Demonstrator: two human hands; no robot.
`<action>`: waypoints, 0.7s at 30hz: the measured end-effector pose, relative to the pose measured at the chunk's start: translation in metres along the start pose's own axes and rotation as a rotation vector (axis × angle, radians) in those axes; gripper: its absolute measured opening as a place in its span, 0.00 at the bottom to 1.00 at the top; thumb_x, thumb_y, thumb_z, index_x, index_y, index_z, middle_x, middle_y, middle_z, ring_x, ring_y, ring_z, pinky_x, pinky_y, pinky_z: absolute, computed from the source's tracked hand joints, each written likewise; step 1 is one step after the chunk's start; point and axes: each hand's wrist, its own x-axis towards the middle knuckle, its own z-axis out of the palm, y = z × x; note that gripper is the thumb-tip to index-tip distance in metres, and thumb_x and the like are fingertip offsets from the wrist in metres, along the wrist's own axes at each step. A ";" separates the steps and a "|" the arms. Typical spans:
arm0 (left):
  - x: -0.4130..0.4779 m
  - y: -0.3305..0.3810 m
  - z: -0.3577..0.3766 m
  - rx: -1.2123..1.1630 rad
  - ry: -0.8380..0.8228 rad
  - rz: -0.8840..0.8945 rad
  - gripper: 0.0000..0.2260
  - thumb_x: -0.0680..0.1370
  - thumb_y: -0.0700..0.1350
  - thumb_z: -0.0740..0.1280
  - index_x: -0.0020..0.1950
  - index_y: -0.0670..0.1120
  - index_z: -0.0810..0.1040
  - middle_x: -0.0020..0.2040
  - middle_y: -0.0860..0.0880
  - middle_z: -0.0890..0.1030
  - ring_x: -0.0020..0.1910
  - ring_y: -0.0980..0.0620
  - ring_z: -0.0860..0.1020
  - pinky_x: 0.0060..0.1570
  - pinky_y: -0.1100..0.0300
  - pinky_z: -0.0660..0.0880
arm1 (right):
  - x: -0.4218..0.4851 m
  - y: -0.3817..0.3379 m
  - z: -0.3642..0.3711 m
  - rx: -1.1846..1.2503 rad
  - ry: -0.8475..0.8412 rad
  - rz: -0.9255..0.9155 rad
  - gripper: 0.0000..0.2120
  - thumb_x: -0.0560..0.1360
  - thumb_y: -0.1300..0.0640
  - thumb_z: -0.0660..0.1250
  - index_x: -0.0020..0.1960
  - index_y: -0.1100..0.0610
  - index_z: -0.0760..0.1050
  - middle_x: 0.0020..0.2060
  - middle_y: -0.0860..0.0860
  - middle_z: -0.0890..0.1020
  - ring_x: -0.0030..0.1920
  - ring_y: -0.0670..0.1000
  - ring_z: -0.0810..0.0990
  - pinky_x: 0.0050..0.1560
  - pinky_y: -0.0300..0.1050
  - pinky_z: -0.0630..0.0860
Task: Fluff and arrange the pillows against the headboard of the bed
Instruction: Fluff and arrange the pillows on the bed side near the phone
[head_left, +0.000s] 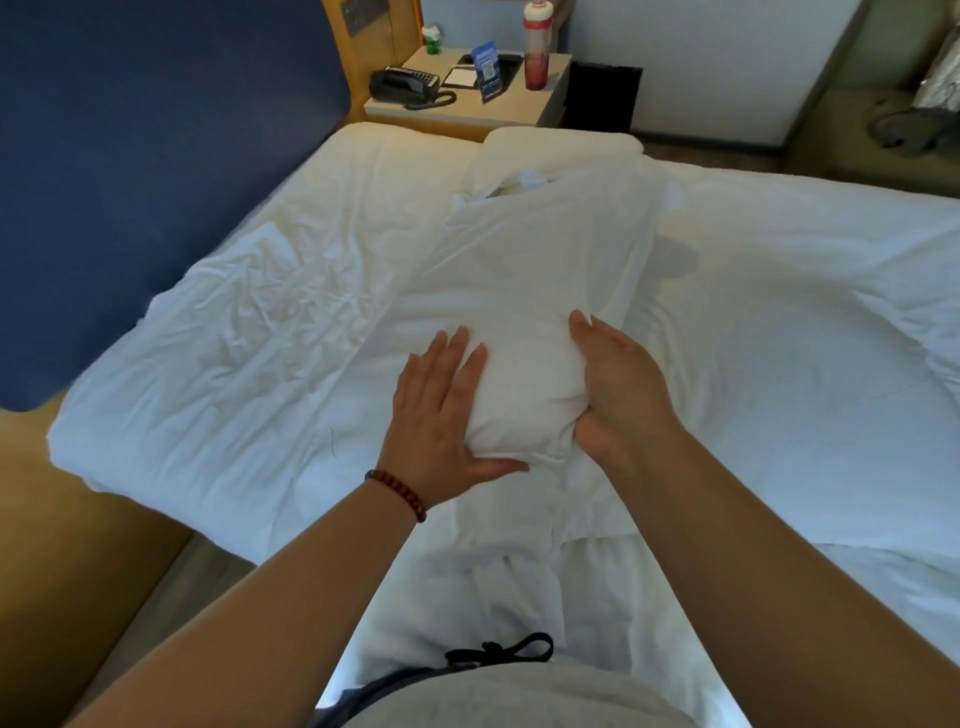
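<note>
A long white pillow lies lengthwise in the middle of the bed, its near end squeezed between my two hands. My left hand, with a dark red bead bracelet at the wrist, presses flat on the pillow's left side with the thumb under its end. My right hand cups the right side of the same end. Another white pillow lies at the far edge of the bed, past the first one. The blue padded headboard runs along the left.
A wooden bedside table at the top holds a black telephone, a blue card, a small green bottle and a red drinking bottle. A black bin stands beside it. A yellowish wooden bed frame is at my lower left.
</note>
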 end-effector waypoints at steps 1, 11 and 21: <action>0.003 -0.005 -0.001 -0.011 0.015 0.005 0.52 0.64 0.74 0.69 0.76 0.44 0.57 0.77 0.40 0.61 0.76 0.40 0.59 0.70 0.36 0.60 | 0.003 0.001 0.002 -0.003 0.008 -0.009 0.14 0.77 0.54 0.69 0.61 0.57 0.80 0.51 0.52 0.86 0.52 0.53 0.85 0.58 0.54 0.79; 0.044 -0.061 -0.022 -0.151 0.092 0.099 0.45 0.64 0.72 0.69 0.72 0.45 0.66 0.65 0.44 0.75 0.63 0.45 0.72 0.63 0.46 0.69 | -0.003 0.002 0.034 -0.138 -0.107 -0.310 0.20 0.78 0.49 0.66 0.70 0.46 0.73 0.62 0.44 0.80 0.62 0.44 0.79 0.64 0.46 0.75; 0.129 -0.080 -0.053 -0.162 -0.112 0.244 0.46 0.64 0.76 0.61 0.75 0.50 0.64 0.72 0.48 0.69 0.69 0.47 0.69 0.67 0.45 0.69 | 0.030 0.007 0.073 -0.747 0.259 -0.840 0.16 0.72 0.40 0.65 0.59 0.39 0.75 0.66 0.45 0.75 0.64 0.40 0.72 0.64 0.38 0.72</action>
